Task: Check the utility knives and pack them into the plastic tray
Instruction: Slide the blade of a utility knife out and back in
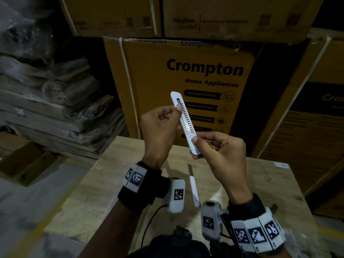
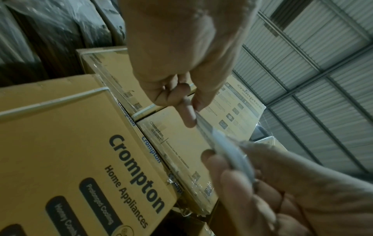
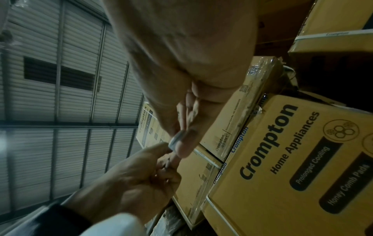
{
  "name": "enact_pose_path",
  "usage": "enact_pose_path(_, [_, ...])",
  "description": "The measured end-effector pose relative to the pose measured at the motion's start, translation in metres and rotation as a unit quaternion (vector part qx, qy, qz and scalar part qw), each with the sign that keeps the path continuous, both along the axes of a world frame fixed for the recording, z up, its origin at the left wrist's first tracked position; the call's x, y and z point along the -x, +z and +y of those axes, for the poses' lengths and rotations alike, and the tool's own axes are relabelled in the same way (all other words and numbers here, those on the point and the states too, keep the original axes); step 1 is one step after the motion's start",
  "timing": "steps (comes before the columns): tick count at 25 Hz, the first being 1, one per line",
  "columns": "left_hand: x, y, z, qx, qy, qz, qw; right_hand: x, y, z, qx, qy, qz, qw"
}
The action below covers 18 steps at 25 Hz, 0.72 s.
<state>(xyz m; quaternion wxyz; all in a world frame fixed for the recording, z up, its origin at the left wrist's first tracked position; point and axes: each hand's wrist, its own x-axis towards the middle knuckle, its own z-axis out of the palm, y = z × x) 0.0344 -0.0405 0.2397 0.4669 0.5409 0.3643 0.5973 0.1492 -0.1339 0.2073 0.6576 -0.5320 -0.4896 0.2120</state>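
Utility knives number two in the head view: one white utility knife (image 1: 184,121) held up in the air between both hands, and a second white knife (image 1: 193,189) lying on the wooden table (image 1: 251,183) below them, its grey blade out and pointing away from the person.

At far left of the room, flat wrapped bundles (image 1: 46,101) are stacked in a dim pile, with a small brown carton (image 1: 20,162) on the grey floor beneath. Behind the table stands a wall of cardboard boxes (image 1: 188,77) printed "Crompton Home Appliances", banded with white straps. The wrist views show a corrugated metal wall (image 2: 322,67) beyond the stack.

The held knife stands nearly upright, its long axis tilted so the upper end leans left and away while the lower end comes toward the person's right. Its ribbed, slotted face is turned to the head camera.

The left hand (image 1: 160,131) is raised with its back to the camera, fingers curled, thumb and forefinger pinching the knife's upper part on the left edge. The right hand (image 1: 221,155) sits lower and to the right, fingers curled in, thumb and forefinger clamped on the knife's bottom end. Both wrists carry black straps with white marker blocks (image 1: 135,177).
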Motion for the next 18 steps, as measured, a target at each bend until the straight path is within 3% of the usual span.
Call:
enact_pose_path(3, [0.0, 0.005, 0.002, -0.005, -0.01, -0.007, 1.0, 0.001, -0.001, 0.0, -0.029, -0.003, -0.017, 0.999])
enact_pose_path(9, [0.005, 0.002, -0.001, 0.001, -0.016, -0.003, 1.0, 0.006, 0.005, -0.005, -0.083, -0.036, -0.145, 0.985])
enact_pose_path(18, [0.013, 0.009, -0.009, -0.015, -0.021, -0.033, 0.999, 0.017, 0.013, -0.014, -0.097, -0.071, -0.161, 0.98])
